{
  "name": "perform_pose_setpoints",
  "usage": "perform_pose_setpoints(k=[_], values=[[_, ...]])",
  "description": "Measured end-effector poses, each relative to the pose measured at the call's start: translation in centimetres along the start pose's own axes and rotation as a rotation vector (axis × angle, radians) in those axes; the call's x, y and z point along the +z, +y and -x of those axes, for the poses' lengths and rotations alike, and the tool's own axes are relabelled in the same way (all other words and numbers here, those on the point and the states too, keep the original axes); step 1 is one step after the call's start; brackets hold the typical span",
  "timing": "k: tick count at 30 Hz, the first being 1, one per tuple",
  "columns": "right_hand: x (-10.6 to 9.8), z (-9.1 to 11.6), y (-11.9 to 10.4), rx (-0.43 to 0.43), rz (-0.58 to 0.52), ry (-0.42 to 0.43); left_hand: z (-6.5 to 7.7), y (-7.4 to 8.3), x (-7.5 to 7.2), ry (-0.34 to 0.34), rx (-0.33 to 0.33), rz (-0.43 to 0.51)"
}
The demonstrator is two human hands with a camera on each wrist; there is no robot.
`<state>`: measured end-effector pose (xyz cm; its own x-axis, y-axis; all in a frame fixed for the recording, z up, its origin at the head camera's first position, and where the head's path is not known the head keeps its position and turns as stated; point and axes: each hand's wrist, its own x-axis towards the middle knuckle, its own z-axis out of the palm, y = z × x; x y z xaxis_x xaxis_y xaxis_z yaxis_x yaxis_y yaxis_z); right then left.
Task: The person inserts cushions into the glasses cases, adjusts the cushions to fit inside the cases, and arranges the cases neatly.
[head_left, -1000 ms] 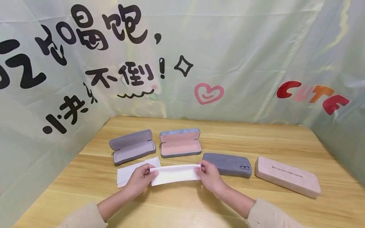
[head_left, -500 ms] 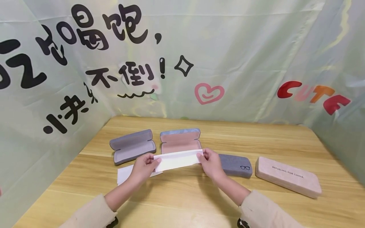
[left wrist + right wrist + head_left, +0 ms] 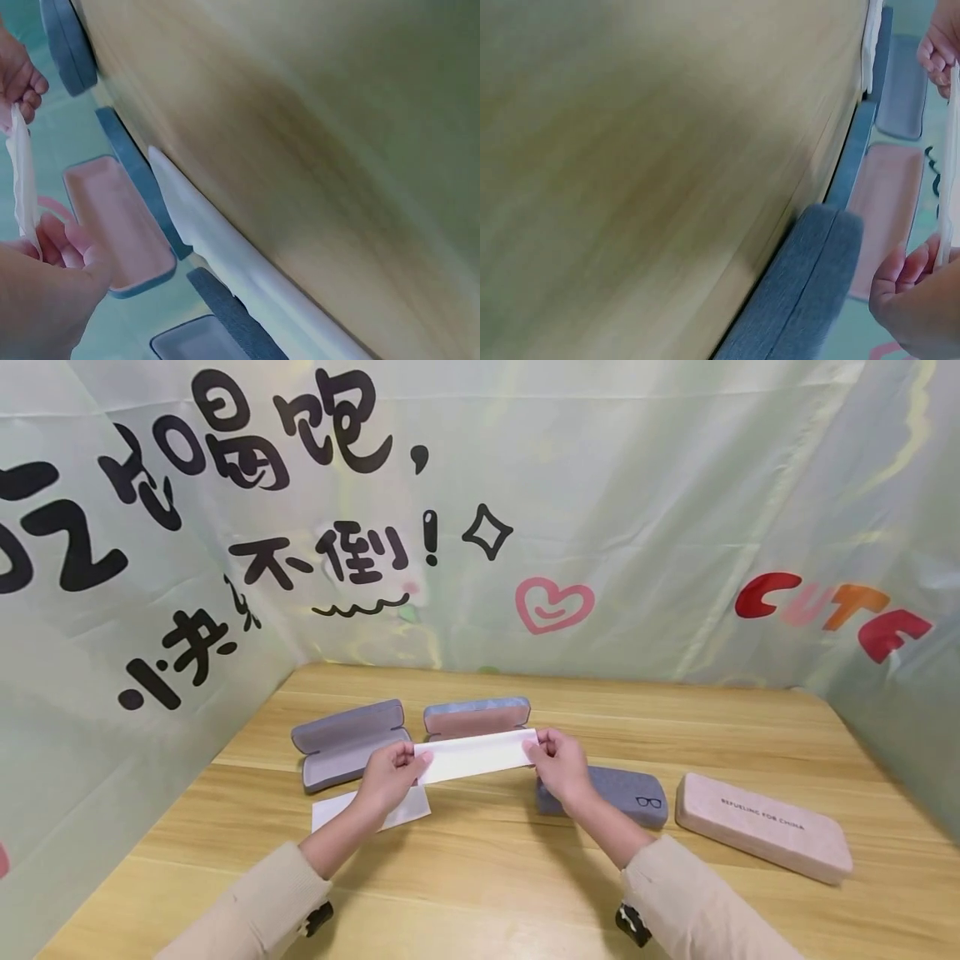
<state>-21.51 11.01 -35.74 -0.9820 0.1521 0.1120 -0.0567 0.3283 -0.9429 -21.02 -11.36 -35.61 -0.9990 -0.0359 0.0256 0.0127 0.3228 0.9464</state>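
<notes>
A folded white cloth [image 3: 476, 757] is stretched level in the air between both hands. My left hand [image 3: 390, 781] pinches its left end, thumb on the near face and fingers behind. At the other end my right hand [image 3: 561, 764] pinches it the same way. Behind the cloth stands an open glasses case with pink lining [image 3: 480, 720], its lower half mostly covered by the cloth in the head view. Left of that is an open grey glasses case [image 3: 348, 743], partly behind my left hand. Another folded white cloth [image 3: 408, 806] lies on the table below my left forearm.
A closed blue-grey glasses case [image 3: 618, 795] with a glasses print lies beside my right hand. Farther right lies a closed pink glasses case [image 3: 763, 827] with lettering. A printed fabric curtain [image 3: 637, 527] surrounds the back and sides of the wooden table [image 3: 480, 893].
Both hands have lifted the held cloth up and away from me, from in front of the open pink-lined case to overlapping its lower half. The cases have stayed put.
</notes>
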Motion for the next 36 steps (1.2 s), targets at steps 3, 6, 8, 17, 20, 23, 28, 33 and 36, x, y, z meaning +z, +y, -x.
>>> perform_pose_setpoints(k=[3,6,8,17,20,23,28,33,36], values=[[0.0,-0.6,0.2,0.022,-0.004,0.012,-0.7,-0.2,0.2,0.01,0.02,-0.002],[0.0,-1.1,0.4,0.039,-0.009,0.025,-1.1,-0.5,0.5,0.023,0.049,0.011],[0.0,-1.4,0.6,0.044,-0.013,0.032,-1.5,-0.8,0.6,0.026,0.099,0.031],[0.1,-2.8,1.2,0.024,0.005,0.033,-2.8,-0.2,1.5,0.059,-0.07,0.041],[0.2,-3.2,1.2,0.043,-0.01,0.013,-3.2,-0.2,1.7,0.064,-0.121,0.075],[0.3,-3.7,1.3,0.067,-0.006,0.009,-3.8,-0.4,1.9,0.069,-0.138,0.093],[0.4,-4.3,1.3,0.06,0.054,0.028,-4.8,-0.7,2.2,0.098,-0.138,0.083],[0.5,-4.7,1.5,0.022,0.146,0.056,-5.1,-0.9,2.3,0.147,-0.132,0.034],[0.7,-4.8,1.6,0.003,0.202,0.064,-5.2,-0.9,2.4,0.184,-0.122,-0.029]])
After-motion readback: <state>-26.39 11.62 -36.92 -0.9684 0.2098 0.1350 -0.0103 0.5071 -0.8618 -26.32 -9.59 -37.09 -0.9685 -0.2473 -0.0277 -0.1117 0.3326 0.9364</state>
